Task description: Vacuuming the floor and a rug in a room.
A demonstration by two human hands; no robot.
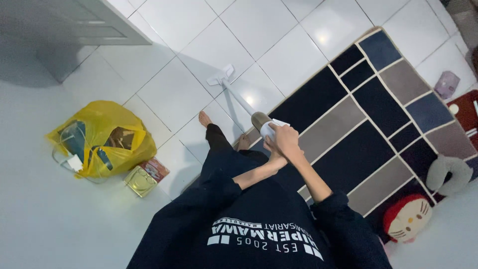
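Gripping the stick vacuum (242,102), both hands' fingers (284,134) clasp beside the rug (368,124) edge.

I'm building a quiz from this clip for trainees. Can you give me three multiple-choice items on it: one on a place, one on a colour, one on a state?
1. Where does the head of the stick vacuum rest?
A. on the white tiles
B. on the rug
C. on the yellow bag

2. What colour is the plastic bag on the floor?
A. red
B. yellow
C. green

3. How is the vacuum's handle held?
A. by no hand
B. by one hand, the other hanging free
C. by both hands together

Answers:
1 A: the head lies on the white tiles, clear of the patchwork rug.
2 B: the bag is bright yellow, its top open.
3 C: the right hand wraps the handle and the left hand closes in just under it.
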